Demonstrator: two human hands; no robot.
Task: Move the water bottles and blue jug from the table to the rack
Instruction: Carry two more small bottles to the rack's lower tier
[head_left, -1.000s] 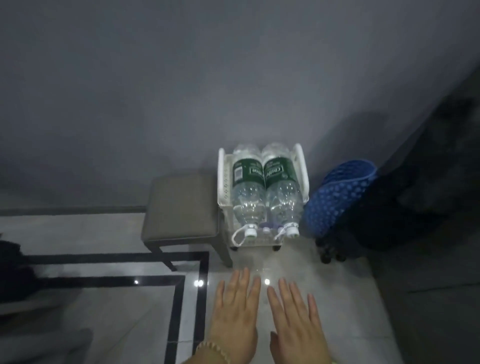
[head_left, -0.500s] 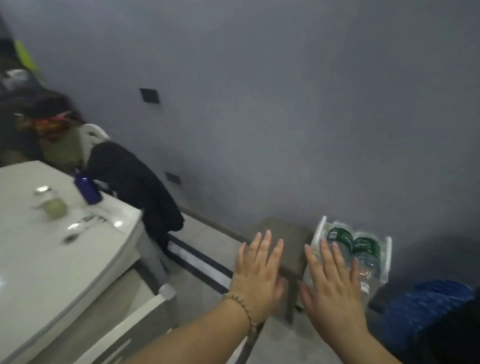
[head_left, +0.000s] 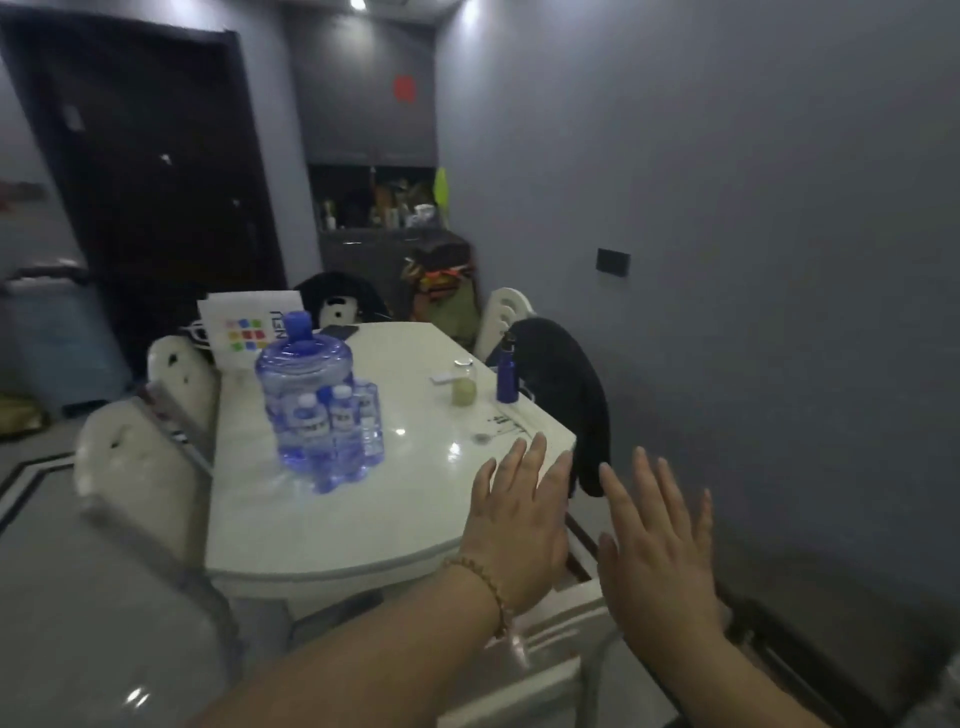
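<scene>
Jug (head_left: 304, 374), blue, behind water bottles (head_left: 340, 431) on table (head_left: 363, 519), labels seemingly illegible, left hand (head_left: 519, 525), right hand (head_left: 660, 556) flat, empty

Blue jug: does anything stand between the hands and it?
Only the small water bottles, clustered against the blue jug on its near side. Between them and the left hand and right hand, nothing else stands on the table.

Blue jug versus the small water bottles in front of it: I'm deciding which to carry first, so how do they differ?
The blue jug is far taller and wider than the small water bottles. The jug has a blue cap; the bottles have white caps. The jug stands farther from the camera, while the bottles cluster at its near side. Both stand upright on the white table, untouched.
</scene>
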